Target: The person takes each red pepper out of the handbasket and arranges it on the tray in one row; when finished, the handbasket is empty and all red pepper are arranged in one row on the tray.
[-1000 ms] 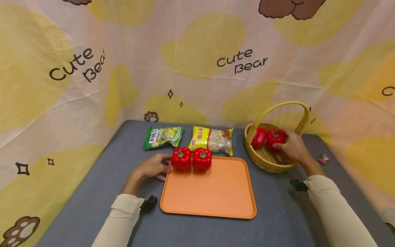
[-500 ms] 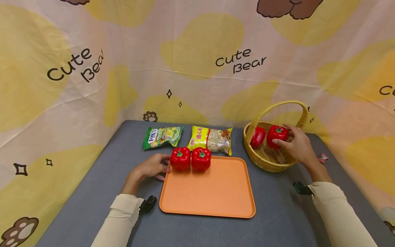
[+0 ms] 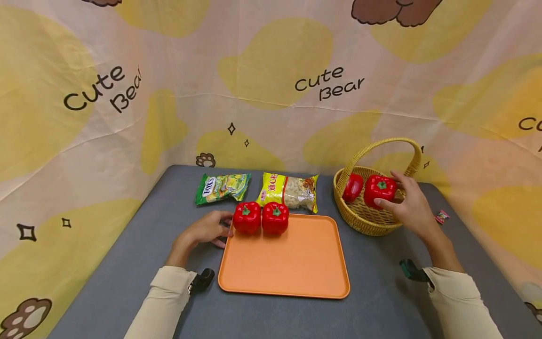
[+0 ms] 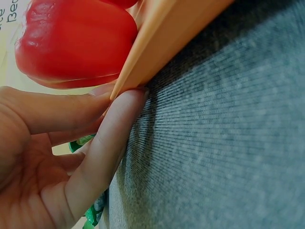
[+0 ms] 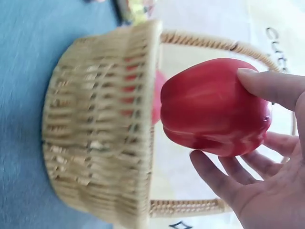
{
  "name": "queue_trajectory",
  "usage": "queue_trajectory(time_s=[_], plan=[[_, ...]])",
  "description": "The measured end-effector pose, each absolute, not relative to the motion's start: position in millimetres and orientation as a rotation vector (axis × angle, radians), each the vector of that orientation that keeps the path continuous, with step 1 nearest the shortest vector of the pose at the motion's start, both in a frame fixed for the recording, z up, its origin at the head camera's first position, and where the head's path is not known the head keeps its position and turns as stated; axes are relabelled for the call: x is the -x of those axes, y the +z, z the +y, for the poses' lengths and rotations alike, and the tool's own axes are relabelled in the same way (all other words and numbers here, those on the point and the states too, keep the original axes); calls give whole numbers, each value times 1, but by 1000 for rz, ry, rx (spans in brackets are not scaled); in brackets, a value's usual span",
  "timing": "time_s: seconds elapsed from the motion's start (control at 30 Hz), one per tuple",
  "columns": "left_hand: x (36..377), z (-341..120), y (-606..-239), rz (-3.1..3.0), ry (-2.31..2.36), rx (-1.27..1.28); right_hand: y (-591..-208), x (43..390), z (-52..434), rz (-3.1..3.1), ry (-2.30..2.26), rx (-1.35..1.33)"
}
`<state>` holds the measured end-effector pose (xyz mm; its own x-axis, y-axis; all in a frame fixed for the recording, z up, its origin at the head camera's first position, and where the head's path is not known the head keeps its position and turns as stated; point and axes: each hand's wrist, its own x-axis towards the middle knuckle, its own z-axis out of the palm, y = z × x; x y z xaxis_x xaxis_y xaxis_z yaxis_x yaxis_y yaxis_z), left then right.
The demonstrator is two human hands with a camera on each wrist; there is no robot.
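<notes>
My right hand (image 3: 415,207) grips a red bell pepper (image 3: 378,189) with a green stem, thumb on one side and fingers on the other. In the right wrist view this bell pepper (image 5: 214,107) is up above the rim of the wicker basket (image 5: 95,129). Another red pepper (image 3: 353,187) lies inside the basket, partly behind its handle. My left hand (image 3: 207,229) pinches the left edge of the orange tray (image 3: 292,268), thumb on top and a finger beneath. Two more red bell peppers, a left one (image 3: 247,218) and a right one (image 3: 275,218), stand side by side at the tray's far left corner.
Behind the tray lie a green Fox's candy bag (image 3: 223,188) and a yellow pasta bag (image 3: 290,192). A small pink wrapped candy (image 3: 442,216) sits right of the basket. A patterned cloth (image 3: 262,94) hangs behind the grey table (image 3: 271,315).
My right hand has lifted the bell pepper up from inside the basket and brought it slightly nearer. The left hand stays at the tray's edge.
</notes>
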<state>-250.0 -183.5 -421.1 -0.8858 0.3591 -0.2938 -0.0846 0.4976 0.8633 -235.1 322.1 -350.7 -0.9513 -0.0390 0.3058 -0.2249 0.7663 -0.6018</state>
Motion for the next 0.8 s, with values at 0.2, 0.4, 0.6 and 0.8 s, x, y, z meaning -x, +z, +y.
queue_trajectory(time_s=[0.2,0.4,0.6,0.8], plan=[[250,-184,-420,2309,1365,-231,-344,220,307,-2673,981,-246],[249,-184,-418,2299,1360,-237,-345,213,289,-2637,1069,-345],[248,-184,-418,2298,1365,-234,-353,213,269,-2626,1095,-443],[247,-183,-417,2293,1375,-216,-364,214,251,-2648,1076,-533]])
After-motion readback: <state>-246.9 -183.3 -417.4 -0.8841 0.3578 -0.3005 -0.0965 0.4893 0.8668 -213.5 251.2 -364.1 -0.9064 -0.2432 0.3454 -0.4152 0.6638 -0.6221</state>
